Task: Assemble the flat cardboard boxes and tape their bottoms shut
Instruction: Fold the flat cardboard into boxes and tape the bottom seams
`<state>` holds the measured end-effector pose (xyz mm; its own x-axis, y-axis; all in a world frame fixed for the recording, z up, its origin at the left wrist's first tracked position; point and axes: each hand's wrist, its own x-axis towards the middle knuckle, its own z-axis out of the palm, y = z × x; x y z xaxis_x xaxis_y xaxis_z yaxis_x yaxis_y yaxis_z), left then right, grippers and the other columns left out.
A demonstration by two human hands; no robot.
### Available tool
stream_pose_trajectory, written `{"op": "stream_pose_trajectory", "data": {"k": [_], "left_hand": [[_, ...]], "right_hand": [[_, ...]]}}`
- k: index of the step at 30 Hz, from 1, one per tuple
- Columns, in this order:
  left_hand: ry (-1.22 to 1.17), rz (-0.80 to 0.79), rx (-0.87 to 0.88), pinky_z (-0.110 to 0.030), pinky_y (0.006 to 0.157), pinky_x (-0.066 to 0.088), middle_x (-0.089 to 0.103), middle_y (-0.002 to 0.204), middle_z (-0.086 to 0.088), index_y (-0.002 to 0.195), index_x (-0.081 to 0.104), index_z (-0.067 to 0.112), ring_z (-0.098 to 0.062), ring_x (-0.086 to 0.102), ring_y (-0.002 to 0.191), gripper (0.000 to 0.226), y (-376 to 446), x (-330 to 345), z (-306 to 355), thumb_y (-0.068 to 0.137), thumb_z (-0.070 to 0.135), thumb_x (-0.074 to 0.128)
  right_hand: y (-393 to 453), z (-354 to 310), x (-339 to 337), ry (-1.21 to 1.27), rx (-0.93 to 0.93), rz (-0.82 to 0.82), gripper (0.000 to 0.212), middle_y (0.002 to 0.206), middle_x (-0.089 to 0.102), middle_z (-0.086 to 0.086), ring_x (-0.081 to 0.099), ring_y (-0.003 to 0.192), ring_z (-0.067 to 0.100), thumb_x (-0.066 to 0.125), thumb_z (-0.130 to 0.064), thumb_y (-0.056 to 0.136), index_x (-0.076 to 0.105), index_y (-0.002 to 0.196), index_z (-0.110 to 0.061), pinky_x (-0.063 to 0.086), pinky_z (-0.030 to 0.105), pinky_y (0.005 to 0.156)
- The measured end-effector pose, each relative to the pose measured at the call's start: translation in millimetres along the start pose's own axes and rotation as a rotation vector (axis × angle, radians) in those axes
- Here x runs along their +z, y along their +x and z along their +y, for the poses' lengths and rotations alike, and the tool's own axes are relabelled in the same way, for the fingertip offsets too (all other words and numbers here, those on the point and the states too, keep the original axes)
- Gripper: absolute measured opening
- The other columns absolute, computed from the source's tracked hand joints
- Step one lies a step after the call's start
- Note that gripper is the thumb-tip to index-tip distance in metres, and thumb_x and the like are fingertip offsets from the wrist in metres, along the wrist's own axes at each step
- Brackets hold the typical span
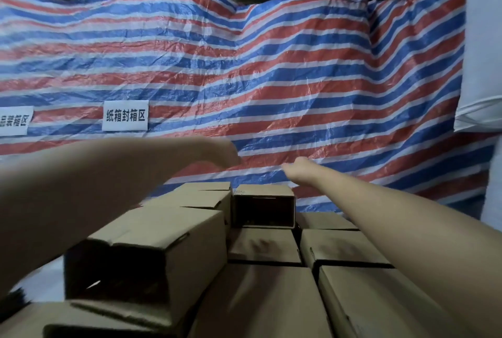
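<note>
Several brown cardboard boxes lie stacked in rows below me. A long assembled box lies on its side at the left, its dark open end facing me. A smaller box stands at the far middle with its opening toward me. Both my bare arms reach forward above the stack. My left hand hangs over the far left box, its fingers drooping and holding nothing. My right hand stretches past the small box, seen end-on, with nothing in it. Neither hand touches a box.
A red, white and blue striped tarpaulin hangs as a wall right behind the boxes, with two white paper signs on it. More closed boxes fill the right and near side. A white bag sits at the far right.
</note>
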<state>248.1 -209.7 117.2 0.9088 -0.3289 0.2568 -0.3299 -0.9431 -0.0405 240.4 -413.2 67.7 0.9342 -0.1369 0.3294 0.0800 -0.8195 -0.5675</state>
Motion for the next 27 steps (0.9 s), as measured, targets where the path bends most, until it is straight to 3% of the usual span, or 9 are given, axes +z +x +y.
{"op": "stream_pose_trajectory", "data": {"k": [3, 5, 11, 15, 18, 21, 24, 27], "left_hand": [[-0.111, 0.205, 0.006, -0.030, 0.066, 0.042, 0.059, 0.087, 0.000, 0.083, 0.060, 0.013, -0.016, 0.054, 0.078, 0.039, -53.7, -28.4, -15.5, 0.102, 0.042, 0.042], [-0.194, 0.284, 0.009, -0.028, 0.059, 0.040, 0.057, 0.075, -0.001, 0.075, 0.061, 0.012, -0.016, 0.051, 0.066, 0.042, -91.3, -38.2, -26.7, 0.100, 0.041, 0.045], [-0.247, 0.466, -0.032, -0.024, 0.049, 0.030, 0.042, 0.054, 0.002, 0.058, 0.047, 0.013, -0.014, 0.037, 0.050, 0.048, -210.6, -25.1, -49.7, 0.100, 0.036, 0.047], [-0.305, 0.625, -0.073, -0.025, 0.048, 0.028, 0.043, 0.053, 0.000, 0.058, 0.045, 0.013, -0.016, 0.038, 0.048, 0.045, -289.3, 7.8, -60.6, 0.098, 0.032, 0.047], [-0.343, 0.599, -0.083, -0.025, 0.048, 0.033, 0.052, 0.057, -0.001, 0.062, 0.051, 0.011, -0.016, 0.045, 0.050, 0.040, -335.0, 31.6, -69.1, 0.098, 0.028, 0.047], [-0.287, 0.608, -0.105, -0.028, 0.054, 0.040, 0.063, 0.071, -0.002, 0.074, 0.061, 0.010, -0.018, 0.057, 0.064, 0.031, -357.1, 40.5, -83.6, 0.097, 0.027, 0.049], [-0.248, 0.700, -0.163, -0.033, 0.057, 0.041, 0.059, 0.072, -0.002, 0.075, 0.057, 0.011, -0.021, 0.055, 0.066, 0.027, -364.0, 49.2, -104.7, 0.096, 0.026, 0.048], [-0.149, 0.593, -0.258, -0.033, 0.059, 0.043, 0.064, 0.081, -0.007, 0.077, 0.055, 0.012, -0.020, 0.055, 0.068, 0.029, -363.8, 81.3, -129.8, 0.097, 0.032, 0.045]], "right_hand": [[-43.6, -19.9, -20.5, -0.019, -0.015, 0.116, 0.026, 0.074, 0.041, 0.007, 0.038, 0.059, 0.018, 0.044, -0.026, 0.101, 0.045, 0.085, -0.006, 0.026, 0.030, 0.050], [-74.7, -31.6, -30.7, 0.006, -0.022, 0.170, 0.031, 0.070, 0.037, 0.005, 0.033, 0.057, 0.018, 0.047, -0.018, 0.099, 0.038, 0.070, -0.011, 0.024, 0.030, 0.050], [-175.7, -57.9, -35.7, 0.155, -0.098, 0.237, 0.042, 0.060, 0.036, 0.003, 0.056, 0.077, 0.025, 0.052, -0.023, 0.098, 0.034, 0.061, -0.016, 0.035, 0.033, 0.064], [-241.5, -57.5, -17.9, 0.182, -0.112, 0.254, 0.045, 0.053, 0.039, 0.001, 0.068, 0.074, 0.028, 0.048, -0.023, 0.099, 0.037, 0.056, -0.016, 0.039, 0.029, 0.061], [-276.5, -66.2, -10.6, 0.204, -0.141, 0.216, 0.045, 0.055, 0.046, 0.002, 0.069, 0.070, 0.023, 0.048, -0.023, 0.099, 0.041, 0.055, -0.016, 0.041, 0.030, 0.063], [-293.8, -91.3, -22.5, 0.234, -0.194, 0.218, 0.044, 0.063, 0.054, 0.007, 0.064, 0.064, 0.020, 0.045, -0.028, 0.101, 0.048, 0.060, -0.013, 0.044, 0.032, 0.066], [-299.2, -110.8, -31.1, 0.327, -0.232, 0.261, 0.039, 0.076, 0.059, 0.015, 0.061, 0.076, 0.028, 0.041, -0.024, 0.101, 0.052, 0.066, -0.009, 0.054, 0.045, 0.083], [-302.9, -111.6, -17.0, 0.299, -0.232, 0.239, 0.032, 0.081, 0.059, 0.016, 0.062, 0.081, 0.031, 0.043, -0.024, 0.100, 0.053, 0.074, -0.008, 0.045, 0.038, 0.072]]}}
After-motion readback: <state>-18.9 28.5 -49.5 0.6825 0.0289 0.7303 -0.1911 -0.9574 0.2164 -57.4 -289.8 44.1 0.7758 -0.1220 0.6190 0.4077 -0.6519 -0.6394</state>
